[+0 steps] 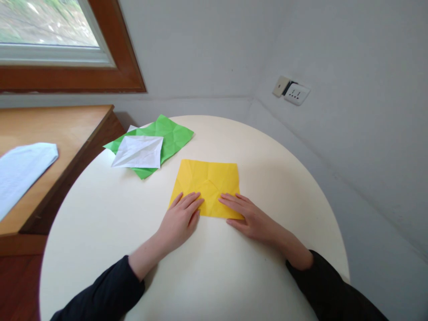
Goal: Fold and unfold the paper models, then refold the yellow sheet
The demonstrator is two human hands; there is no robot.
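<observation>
Left hand (pixel 179 218) flat, fingers extended, pressing the near-left corner of the yellow paper square (pixel 207 183); right hand (pixel 249 216) likewise flat on the near-right edge, neither gripping anything. Risk: uneven pressure could let the sheet slide on the smooth round counter (pixel 274 178), skewing any crease. Paper lies centre-counter, already creased in a grid, edges flat, bright yellow.
</observation>
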